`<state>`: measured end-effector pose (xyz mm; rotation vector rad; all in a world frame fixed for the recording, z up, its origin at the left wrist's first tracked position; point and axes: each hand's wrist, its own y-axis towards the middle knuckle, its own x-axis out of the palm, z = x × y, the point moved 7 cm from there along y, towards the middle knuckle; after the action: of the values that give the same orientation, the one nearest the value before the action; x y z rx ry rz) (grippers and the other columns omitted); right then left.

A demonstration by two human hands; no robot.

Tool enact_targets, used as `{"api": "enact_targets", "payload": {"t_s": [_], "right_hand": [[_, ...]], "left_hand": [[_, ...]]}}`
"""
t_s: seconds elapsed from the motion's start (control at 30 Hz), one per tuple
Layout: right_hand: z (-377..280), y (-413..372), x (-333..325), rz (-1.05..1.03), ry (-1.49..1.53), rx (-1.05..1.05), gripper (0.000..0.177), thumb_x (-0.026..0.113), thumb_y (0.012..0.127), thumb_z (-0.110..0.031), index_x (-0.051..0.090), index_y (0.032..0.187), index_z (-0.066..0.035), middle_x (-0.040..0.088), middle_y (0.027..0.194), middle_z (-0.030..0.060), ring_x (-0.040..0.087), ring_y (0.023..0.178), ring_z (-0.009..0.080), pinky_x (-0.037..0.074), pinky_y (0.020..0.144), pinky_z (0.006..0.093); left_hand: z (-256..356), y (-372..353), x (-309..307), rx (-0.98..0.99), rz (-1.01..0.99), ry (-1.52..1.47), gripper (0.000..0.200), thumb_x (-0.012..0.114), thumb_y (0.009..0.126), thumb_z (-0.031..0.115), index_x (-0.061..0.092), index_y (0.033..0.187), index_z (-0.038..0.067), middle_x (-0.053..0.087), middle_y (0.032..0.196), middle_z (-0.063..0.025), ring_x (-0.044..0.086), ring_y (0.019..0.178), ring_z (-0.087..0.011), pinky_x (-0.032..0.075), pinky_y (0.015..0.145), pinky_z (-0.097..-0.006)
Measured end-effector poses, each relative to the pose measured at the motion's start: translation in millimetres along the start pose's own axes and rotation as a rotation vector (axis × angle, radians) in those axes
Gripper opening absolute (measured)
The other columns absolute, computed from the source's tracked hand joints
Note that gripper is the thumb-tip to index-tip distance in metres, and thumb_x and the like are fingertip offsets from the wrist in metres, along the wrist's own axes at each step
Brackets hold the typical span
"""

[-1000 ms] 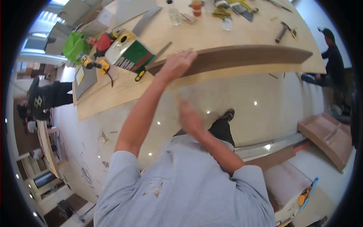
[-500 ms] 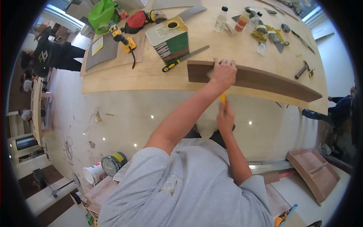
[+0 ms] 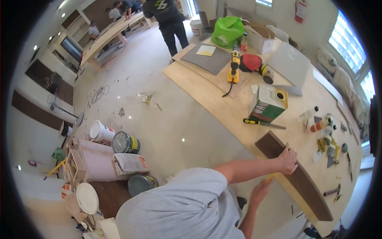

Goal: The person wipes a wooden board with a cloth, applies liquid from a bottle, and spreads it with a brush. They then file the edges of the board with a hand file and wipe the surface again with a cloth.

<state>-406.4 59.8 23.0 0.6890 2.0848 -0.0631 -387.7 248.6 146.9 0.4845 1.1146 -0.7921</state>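
Note:
A long dark brown board (image 3: 308, 187) runs along the front edge of the wooden tabletop (image 3: 207, 101). My left hand (image 3: 288, 159) grips the board's upper edge, fingers wrapped over it. Below the table edge, my right hand (image 3: 260, 191) is closed around a yellow-handled tool (image 3: 271, 177). The tool's working end is hidden beneath my left forearm, so its kind cannot be made out. Just past the board's near end lie a file with a black and yellow handle (image 3: 252, 121) and a green and white metal can (image 3: 267, 105).
On the tabletop are a cordless drill (image 3: 233, 69), a green bag (image 3: 228, 32), bottles (image 3: 308, 114) and a hammer (image 3: 332, 191). Buckets (image 3: 126, 142) and a box-like pink panel (image 3: 97, 159) stand behind me. A person in black (image 3: 165, 16) stands beyond the table.
My view has swung left, bringing the buckets and far room into sight. My left hand stays on the board, and my right hand still holds the yellow-handled tool.

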Motion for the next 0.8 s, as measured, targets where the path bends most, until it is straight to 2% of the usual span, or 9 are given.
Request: {"api": "enact_targets", "payload": {"t_s": [0.07, 0.13, 0.2, 0.27, 0.37, 0.43, 0.53, 0.6, 0.8], "right_hand": [[-49, -2, -13, -0.094, 0.162, 0.045, 0.053, 0.05, 0.113, -0.023, 0.045, 0.153, 0.011, 0.056, 0.144, 0.0361, 0.056, 0.129, 0.0503, 0.043, 0.113, 0.0514], [15, -25, -23, -0.03, 0.222, 0.168, 0.054, 0.052, 0.112, -0.021, 0.043, 0.154, 0.011, 0.057, 0.145, 0.0351, 0.058, 0.131, 0.0487, 0.045, 0.113, 0.0496], [112, -33, -51, 0.071, 0.253, 0.602, 0.057, 0.052, 0.113, -0.026, 0.042, 0.156, 0.01, 0.058, 0.145, 0.0346, 0.06, 0.128, 0.047, 0.047, 0.11, 0.051], [119, -23, -102, 0.333, 0.152, 0.569, 0.056, 0.051, 0.112, -0.026, 0.043, 0.155, 0.01, 0.061, 0.139, 0.035, 0.064, 0.118, 0.0487, 0.052, 0.1, 0.0534], [249, 3, -74, 0.444, -0.096, 0.509, 0.05, 0.05, 0.109, -0.023, 0.043, 0.145, 0.01, 0.068, 0.116, 0.037, 0.068, 0.088, 0.0528, 0.052, 0.078, 0.0599], [168, 25, -43, 0.25, 0.111, 0.626, 0.048, 0.048, 0.106, -0.018, 0.035, 0.143, 0.009, 0.066, 0.112, 0.0395, 0.068, 0.095, 0.0545, 0.053, 0.078, 0.0586], [139, 29, 49, 0.15, 0.103, 0.432, 0.062, 0.051, 0.106, -0.018, 0.023, 0.153, 0.011, 0.063, 0.118, 0.0392, 0.068, 0.103, 0.0515, 0.054, 0.082, 0.0559], [-10, 9, 63, -0.048, 0.395, 0.586, 0.074, 0.056, 0.107, -0.022, 0.017, 0.162, 0.009, 0.06, 0.135, 0.0333, 0.068, 0.112, 0.0462, 0.054, 0.093, 0.0499], [-204, -37, 128, -0.654, 0.571, -0.149, 0.054, 0.063, 0.104, -0.025, 0.038, 0.14, 0.006, 0.063, 0.116, 0.025, 0.068, 0.099, 0.0356, 0.054, 0.086, 0.045]], "left_hand": [[-1, 8, 5, 0.003, -0.021, -0.019, 0.078, 0.047, 0.105, 0.049, 0.047, 0.151, -0.013, 0.063, 0.137, -0.0297, 0.057, 0.135, -0.042, 0.02, 0.125, -0.0686], [-5, 9, 9, 0.002, -0.037, -0.026, 0.076, 0.048, 0.105, 0.047, 0.046, 0.152, -0.012, 0.061, 0.142, -0.0269, 0.055, 0.138, -0.0395, 0.018, 0.126, -0.0685], [-5, 10, 12, 0.013, 0.001, -0.003, 0.076, 0.048, 0.104, 0.047, 0.047, 0.151, -0.013, 0.061, 0.141, -0.0274, 0.055, 0.138, -0.0395, 0.018, 0.126, -0.0688], [-8, 12, 14, 0.027, 0.023, 0.009, 0.075, 0.049, 0.104, 0.046, 0.047, 0.15, -0.013, 0.061, 0.141, -0.0278, 0.055, 0.138, -0.0397, 0.017, 0.126, -0.0691], [-9, 14, 18, 0.038, 0.037, -0.002, 0.075, 0.05, 0.103, 0.046, 0.048, 0.149, -0.013, 0.061, 0.14, -0.0281, 0.055, 0.138, -0.0402, 0.017, 0.126, -0.0695], [-7, 14, 20, 0.035, 0.047, -0.017, 0.075, 0.051, 0.102, 0.046, 0.048, 0.148, -0.013, 0.061, 0.14, -0.0281, 0.055, 0.138, -0.0407, 0.017, 0.126, -0.0697], [-8, 12, 19, 0.041, 0.051, -0.027, 0.075, 0.051, 0.102, 0.045, 0.048, 0.148, -0.014, 0.061, 0.141, -0.0283, 0.055, 0.138, -0.0414, 0.016, 0.127, -0.0697], [-6, 11, 20, 0.039, 0.08, -0.021, 0.076, 0.051, 0.101, 0.045, 0.047, 0.149, -0.014, 0.061, 0.142, -0.0283, 0.055, 0.138, -0.0413, 0.015, 0.127, -0.0696], [-5, 4, 14, 0.03, 0.064, -0.027, 0.077, 0.051, 0.102, 0.045, 0.045, 0.152, -0.014, 0.06, 0.144, -0.0279, 0.054, 0.14, -0.04, 0.014, 0.128, -0.0692]]}}
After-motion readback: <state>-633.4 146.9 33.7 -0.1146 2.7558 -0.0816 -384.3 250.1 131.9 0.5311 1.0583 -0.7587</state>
